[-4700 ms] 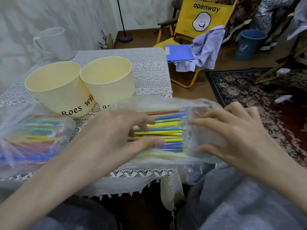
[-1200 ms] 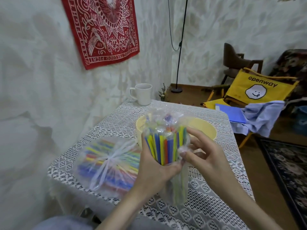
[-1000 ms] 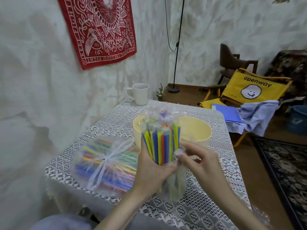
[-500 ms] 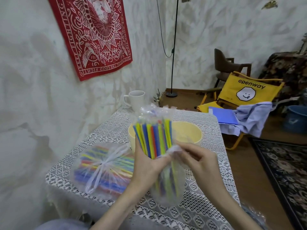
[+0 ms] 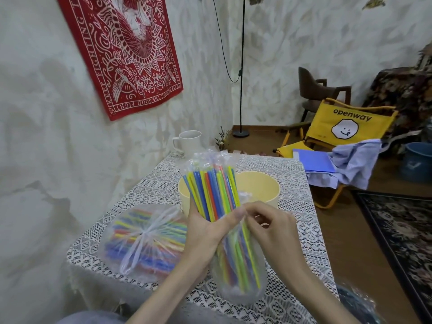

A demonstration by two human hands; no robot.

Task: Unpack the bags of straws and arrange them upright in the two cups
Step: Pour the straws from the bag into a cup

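My left hand (image 5: 205,232) grips a bundle of coloured straws (image 5: 214,192) upright above the table, its thumb across their middle. A clear plastic bag (image 5: 240,274) still wraps the lower half of the bundle. My right hand (image 5: 268,225) pinches the bag's edge beside the straws. Behind the bundle stand two pale yellow cups: one (image 5: 259,185) is open to view, the other (image 5: 183,195) is mostly hidden by the straws and my left hand. A second, tied bag of straws (image 5: 145,242) lies on the table at the left.
A white lace cloth covers the small table (image 5: 292,230). A white mug (image 5: 188,142) stands at its far corner by the wall. To the right are a yellow folding chair (image 5: 339,132) with a blue folder and a shirt, a blue bucket (image 5: 417,161), and a patterned rug.
The bundle went from lying flat on the table to upright in my left hand. Over the last second the bag has slid down, baring more of the straws' upper ends.
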